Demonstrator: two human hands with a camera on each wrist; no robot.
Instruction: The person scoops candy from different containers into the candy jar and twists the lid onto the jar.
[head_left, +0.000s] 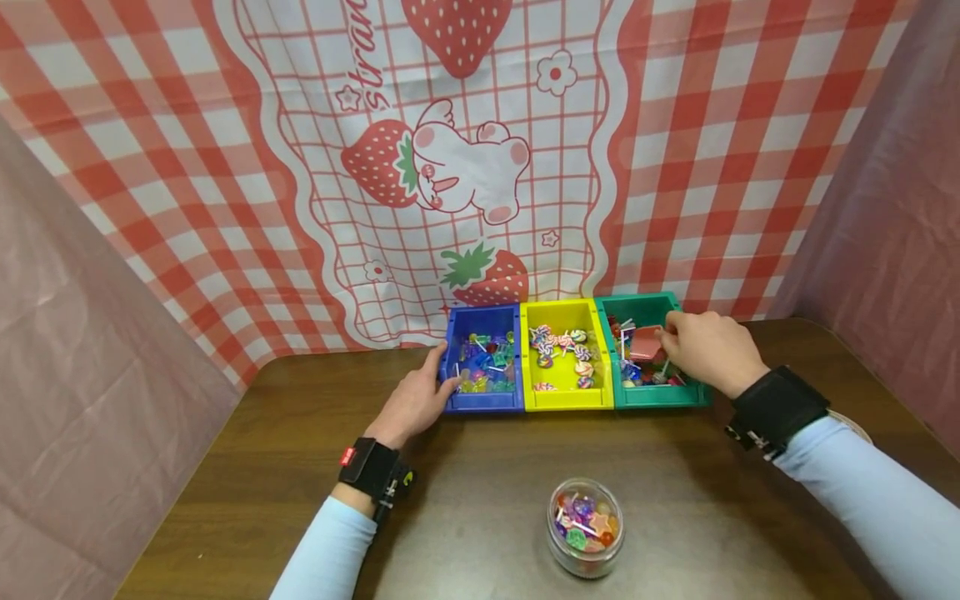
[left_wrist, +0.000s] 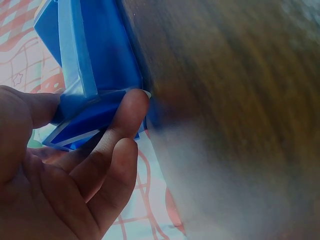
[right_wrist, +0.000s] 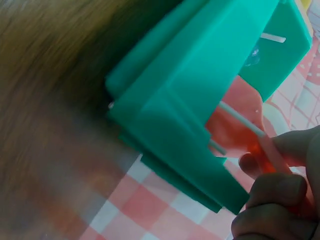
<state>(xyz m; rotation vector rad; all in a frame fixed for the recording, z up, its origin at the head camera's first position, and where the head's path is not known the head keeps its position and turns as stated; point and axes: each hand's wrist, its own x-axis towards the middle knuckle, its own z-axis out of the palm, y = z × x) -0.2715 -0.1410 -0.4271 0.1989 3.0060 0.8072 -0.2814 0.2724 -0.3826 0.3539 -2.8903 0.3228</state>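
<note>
My right hand [head_left: 712, 350] grips the handle of a translucent pink scoop [head_left: 645, 342]. The scoop's blade lies inside the green bin [head_left: 662, 396], among lollipops and small coloured candies; in the right wrist view, white sticks cross the scoop [right_wrist: 235, 110]. My left hand [head_left: 411, 404] holds the left side of the blue bin [head_left: 483, 403], thumb over the rim and fingers along the outer wall, as the left wrist view shows. Clear coloured candies [head_left: 487, 360] fill part of the blue bin. Between these two stands a yellow bin [head_left: 570, 401] with swirl lollipops [head_left: 583, 353].
A round glass jar [head_left: 587, 567] with mixed candies stands on the brown table [head_left: 465, 475], nearer to me than the bins. Right behind the bins hangs a red checked strawberry cloth [head_left: 675, 167]. Pink curtains [head_left: 82, 400] close off both sides.
</note>
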